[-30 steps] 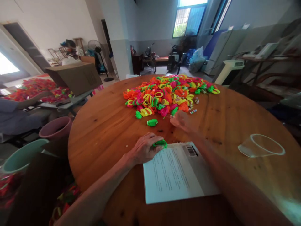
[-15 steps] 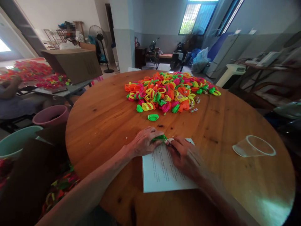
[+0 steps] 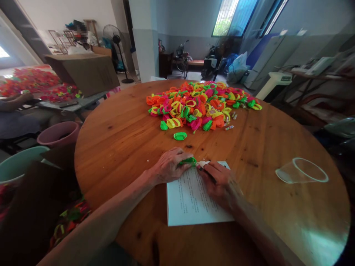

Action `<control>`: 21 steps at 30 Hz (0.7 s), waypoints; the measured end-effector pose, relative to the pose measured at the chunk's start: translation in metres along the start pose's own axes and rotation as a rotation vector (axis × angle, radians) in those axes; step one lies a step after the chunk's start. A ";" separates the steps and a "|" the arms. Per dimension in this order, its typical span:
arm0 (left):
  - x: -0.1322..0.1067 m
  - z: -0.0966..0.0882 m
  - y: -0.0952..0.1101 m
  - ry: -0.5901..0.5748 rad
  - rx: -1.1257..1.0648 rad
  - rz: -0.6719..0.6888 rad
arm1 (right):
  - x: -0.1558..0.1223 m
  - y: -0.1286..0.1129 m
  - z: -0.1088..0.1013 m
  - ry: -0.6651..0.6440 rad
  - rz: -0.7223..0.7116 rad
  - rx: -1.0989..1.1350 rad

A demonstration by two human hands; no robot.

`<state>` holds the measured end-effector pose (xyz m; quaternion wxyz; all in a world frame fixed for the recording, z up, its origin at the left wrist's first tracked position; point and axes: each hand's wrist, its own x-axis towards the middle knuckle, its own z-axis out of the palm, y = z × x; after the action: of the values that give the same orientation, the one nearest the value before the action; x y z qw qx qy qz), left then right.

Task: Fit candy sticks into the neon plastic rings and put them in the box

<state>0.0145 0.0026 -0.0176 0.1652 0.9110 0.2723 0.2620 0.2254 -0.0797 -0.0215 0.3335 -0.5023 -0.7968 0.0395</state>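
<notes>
Head view: the left hand (image 3: 170, 166) rests at the far left corner of the sheet of paper (image 3: 191, 207). Its grip is closed in a pinch on a green band (image 3: 188, 161), which sits just over that corner's edge. The right hand (image 3: 219, 181) lies on the paper's far half, fingers closed on a small white piece (image 3: 204, 163) whose tip meets the band's end. Both hands sit low against the worktop (image 3: 116, 122), which I judge steadies so small a join (the paper looks like a pad under it). The band's long axis runs left to right, its free end pointing at the right hand. Beyond the paper lie a lone green band (image 3: 180, 136) and then the bright pile of bands (image 3: 202, 105). Right of the paper, well apart, a clear cup (image 3: 302, 170) seems to lie on its side.
</notes>
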 end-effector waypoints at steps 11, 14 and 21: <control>0.002 -0.010 0.013 -0.100 0.070 -0.059 | 0.001 -0.008 0.000 -0.084 -0.069 -0.214; 0.002 -0.008 0.012 -0.093 0.056 -0.060 | 0.004 -0.008 -0.001 -0.141 -0.095 -0.294; 0.002 -0.004 0.005 -0.081 -0.018 -0.057 | 0.017 -0.009 -0.003 -0.274 -0.138 -0.378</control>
<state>0.0152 0.0003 -0.0115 0.1915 0.9113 0.2888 0.2223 0.2160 -0.0709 -0.0074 0.1243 -0.4899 -0.8604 -0.0654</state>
